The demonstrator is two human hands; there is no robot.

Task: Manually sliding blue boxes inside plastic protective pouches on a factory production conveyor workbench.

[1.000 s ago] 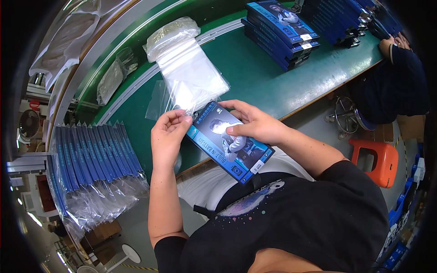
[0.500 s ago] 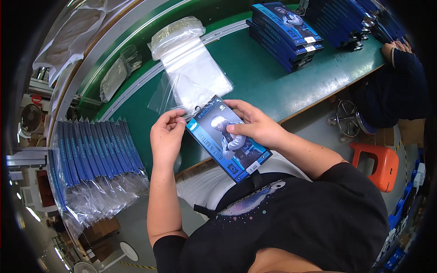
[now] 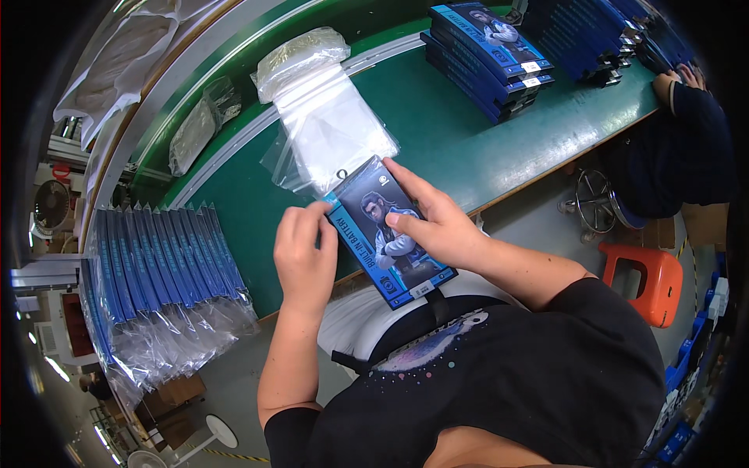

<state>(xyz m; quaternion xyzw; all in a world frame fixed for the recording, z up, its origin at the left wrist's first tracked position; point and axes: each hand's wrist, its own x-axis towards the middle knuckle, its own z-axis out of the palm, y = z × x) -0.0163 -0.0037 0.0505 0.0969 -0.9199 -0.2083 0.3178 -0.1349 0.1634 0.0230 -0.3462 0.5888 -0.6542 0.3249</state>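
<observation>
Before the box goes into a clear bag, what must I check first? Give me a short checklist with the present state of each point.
1. Right hand grips the blue box firmly: ok.
2. Left hand is on the box's upper left corner: ok.
3. Clear bags lie on the green table just beyond the box: ok.
4. Mouth of the top bag is open: cannot tell.
5. Box is undamaged: cannot tell.

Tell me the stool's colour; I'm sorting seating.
Orange: the plastic stool stands on the floor at right in the head view.
</observation>
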